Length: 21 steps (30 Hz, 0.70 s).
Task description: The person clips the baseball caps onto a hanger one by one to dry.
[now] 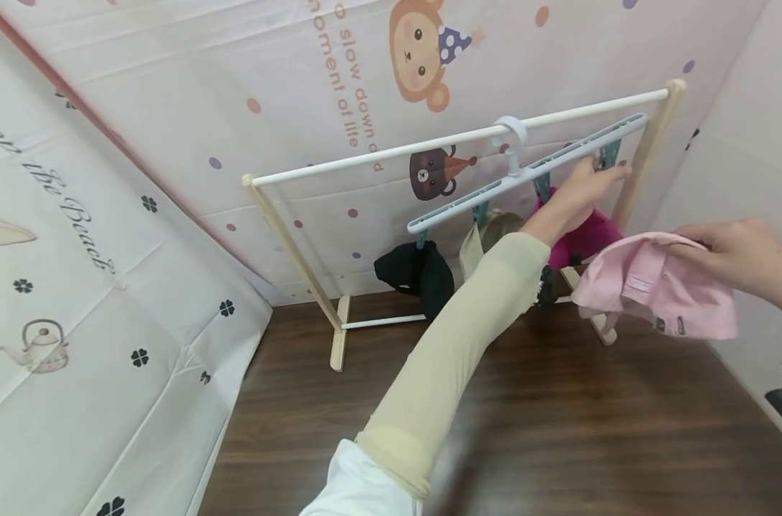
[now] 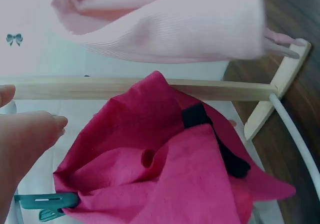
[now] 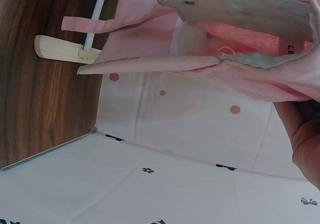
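Observation:
In the head view my left hand (image 1: 584, 188) reaches across to the right end of a light blue hanger (image 1: 468, 203) and pinches the last teal clip (image 1: 611, 153) there. My right hand (image 1: 745, 251) grips a pink cap (image 1: 668, 287) by its edge, just below and to the right of that clip. The right wrist view shows the cap's inside (image 3: 240, 19) and a loose strap. A magenta cap (image 2: 145, 159) hangs from the neighbouring teal clip (image 2: 47, 201), under my left hand.
The hanger hooks over the white rail (image 1: 378, 155) of a wooden-legged rack (image 1: 294, 251). A black cap (image 1: 419, 276) and a beige cap (image 1: 471, 251) hang further left, the latter partly behind my sleeve. Printed cloth walls surround the brown floor (image 1: 558, 430).

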Motion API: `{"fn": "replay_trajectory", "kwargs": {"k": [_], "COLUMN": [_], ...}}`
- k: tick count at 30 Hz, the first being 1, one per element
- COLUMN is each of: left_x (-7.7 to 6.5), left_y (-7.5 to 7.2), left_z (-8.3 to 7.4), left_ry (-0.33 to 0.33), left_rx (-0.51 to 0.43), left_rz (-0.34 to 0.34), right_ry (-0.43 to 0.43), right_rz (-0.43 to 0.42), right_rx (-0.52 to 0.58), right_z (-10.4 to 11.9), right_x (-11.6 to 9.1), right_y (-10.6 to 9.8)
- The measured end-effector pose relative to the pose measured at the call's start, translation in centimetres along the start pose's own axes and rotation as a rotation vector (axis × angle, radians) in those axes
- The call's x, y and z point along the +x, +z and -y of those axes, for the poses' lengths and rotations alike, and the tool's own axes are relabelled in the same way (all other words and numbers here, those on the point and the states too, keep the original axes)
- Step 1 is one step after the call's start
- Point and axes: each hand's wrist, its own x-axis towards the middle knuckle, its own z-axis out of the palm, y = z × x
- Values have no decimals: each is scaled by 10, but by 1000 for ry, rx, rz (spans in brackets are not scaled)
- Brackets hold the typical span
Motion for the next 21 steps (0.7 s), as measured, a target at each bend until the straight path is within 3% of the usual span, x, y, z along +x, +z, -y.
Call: {"fn": "replay_trajectory", "kwargs": {"k": [7,13,21], "left_x": [0,-4,-13], "left_y": [-1,0,17], "left_z": [-6,0,10], "left_ry": [-23,78,194], "left_rx": [-202,-284,-380], "left_rz": [-46,-67,-214], "right_ry": [3,26,58], "right_rz": [3,28,66], "right_rx": [-3,2,15], "right_z": [-3,-4,6], "right_x": [-1,-5,-2], "right_y": [0,0,7]}}
